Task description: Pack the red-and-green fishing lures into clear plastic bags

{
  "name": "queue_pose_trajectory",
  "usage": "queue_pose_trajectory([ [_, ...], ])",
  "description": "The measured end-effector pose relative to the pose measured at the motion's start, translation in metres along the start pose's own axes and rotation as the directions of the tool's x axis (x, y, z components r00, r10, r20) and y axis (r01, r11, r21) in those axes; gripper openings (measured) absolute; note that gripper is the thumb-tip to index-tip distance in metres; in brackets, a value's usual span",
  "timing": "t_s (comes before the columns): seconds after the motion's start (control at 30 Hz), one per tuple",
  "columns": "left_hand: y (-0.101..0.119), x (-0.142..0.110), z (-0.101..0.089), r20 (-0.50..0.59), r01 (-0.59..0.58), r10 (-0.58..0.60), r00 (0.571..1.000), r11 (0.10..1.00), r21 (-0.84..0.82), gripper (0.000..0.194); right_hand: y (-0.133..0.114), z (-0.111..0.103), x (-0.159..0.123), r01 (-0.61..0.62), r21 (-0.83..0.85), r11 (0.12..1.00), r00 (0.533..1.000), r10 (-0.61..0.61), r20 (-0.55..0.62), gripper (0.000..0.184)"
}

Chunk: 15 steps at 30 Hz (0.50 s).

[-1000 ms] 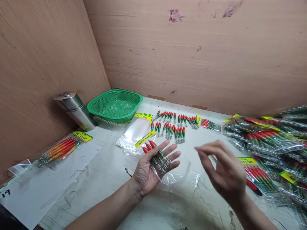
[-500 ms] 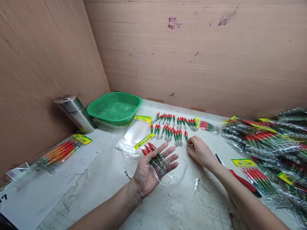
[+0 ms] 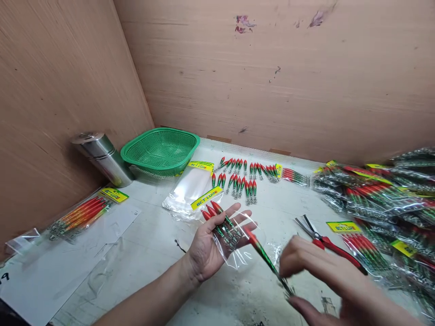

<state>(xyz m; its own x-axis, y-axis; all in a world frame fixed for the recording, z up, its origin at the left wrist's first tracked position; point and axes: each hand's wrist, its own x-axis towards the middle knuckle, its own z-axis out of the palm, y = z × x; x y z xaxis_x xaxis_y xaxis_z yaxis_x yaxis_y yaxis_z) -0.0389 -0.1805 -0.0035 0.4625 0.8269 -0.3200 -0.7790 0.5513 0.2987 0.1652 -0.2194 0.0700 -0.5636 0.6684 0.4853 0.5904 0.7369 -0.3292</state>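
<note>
My left hand [image 3: 207, 246] lies palm up with the thumb pressed over a clear plastic bag [image 3: 238, 259] and a few red-and-green fishing lures [image 3: 217, 218]. The bag's yellow label [image 3: 206, 198] shows just above the thumb. Between the thumb and fingers of my right hand [image 3: 319, 276] is a single lure [image 3: 263, 254], pinched at its hook end, red tip pointing toward the left hand. The moving right hand is slightly blurred. Loose lures [image 3: 234, 184] lie in two rows beyond the hands.
Flat bags [image 3: 186, 185] lie behind my left hand, near a green basket [image 3: 159, 151] and metal flask [image 3: 103, 158]. Red-handled scissors [image 3: 329, 244] lie at the right, before piled packed lures [image 3: 370, 194]. A pack of orange lures [image 3: 81, 213] rests on white paper [image 3: 50, 276].
My right hand has picked up the lure at the right end of the front row and brought it nearer to me. My left hand stays almost still. The scissors are now uncovered.
</note>
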Motion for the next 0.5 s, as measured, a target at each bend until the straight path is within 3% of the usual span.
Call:
queue_pose_trajectory([
  [0.03,-0.001,0.0,0.0,0.002,0.012,-0.012,1.0,1.0,0.002,0.04,-0.001,0.007,0.004,0.02,0.035,0.999,0.998,-0.022,0.054,0.005],
  [0.1,-0.001,-0.001,0.001,0.004,0.031,-0.031,1.0,1.0,0.003,0.037,0.0,0.021,0.009,0.055,0.056,0.997,0.995,-0.059,0.074,0.013],
  [0.23,0.0,-0.001,0.003,0.002,0.024,-0.024,1.0,1.0,-0.014,0.033,0.002,0.038,0.004,0.134,-0.126,0.983,0.989,-0.14,-0.038,0.02],
  [0.37,0.0,-0.002,0.003,0.027,0.028,-0.029,0.999,1.0,0.01,0.033,0.0,0.042,0.0,0.176,-0.286,0.942,0.964,-0.224,-0.144,0.023],
  [0.5,-0.004,-0.003,0.002,0.08,0.052,-0.053,0.995,0.998,0.018,0.034,-0.002,0.047,0.002,0.139,-0.269,0.953,0.957,-0.199,-0.211,0.022],
])
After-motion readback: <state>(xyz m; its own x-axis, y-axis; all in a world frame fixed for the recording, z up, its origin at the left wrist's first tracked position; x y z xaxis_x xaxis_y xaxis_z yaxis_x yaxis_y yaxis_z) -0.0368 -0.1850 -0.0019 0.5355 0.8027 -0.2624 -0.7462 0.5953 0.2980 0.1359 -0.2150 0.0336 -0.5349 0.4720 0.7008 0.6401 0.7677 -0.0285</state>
